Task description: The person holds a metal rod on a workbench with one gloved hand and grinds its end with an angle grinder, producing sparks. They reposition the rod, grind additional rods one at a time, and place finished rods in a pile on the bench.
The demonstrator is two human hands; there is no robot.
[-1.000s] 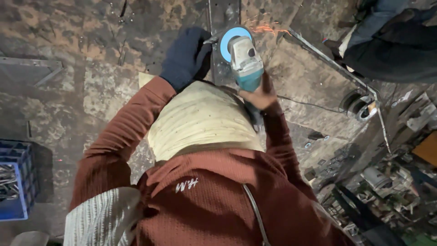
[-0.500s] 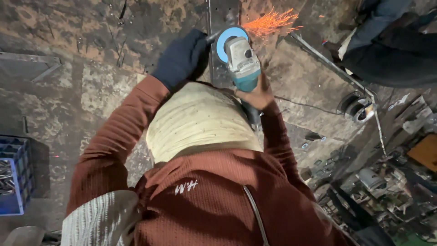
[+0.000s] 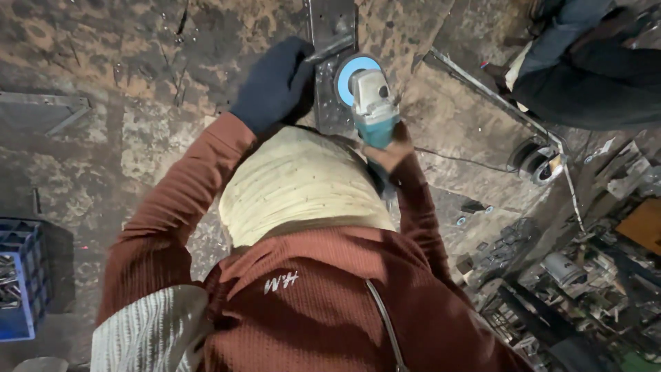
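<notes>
A gloved left hand (image 3: pixel 275 86) pins a metal plate (image 3: pixel 332 41) at 12 o'clock; the right hand (image 3: pixel 387 148) wraps a teal angle grinder (image 3: pixel 368 100), disc on the plate's right edge, bare floor (image 3: pixel 124 103) toward 9 o'clock.

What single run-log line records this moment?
left hand: gloved, steadying metal strip | right hand: gripping angle grinder | no sparks visible

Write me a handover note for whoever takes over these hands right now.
Left hand: dark glove, pressing on the metal piece on the floor.
Right hand: bare, gripping the grinder, disc end over the piece.
No sparks show at this moment.
How much of the piece is worked cannot be told.
Nearby: blue crate at left, another person at upper right.
</notes>
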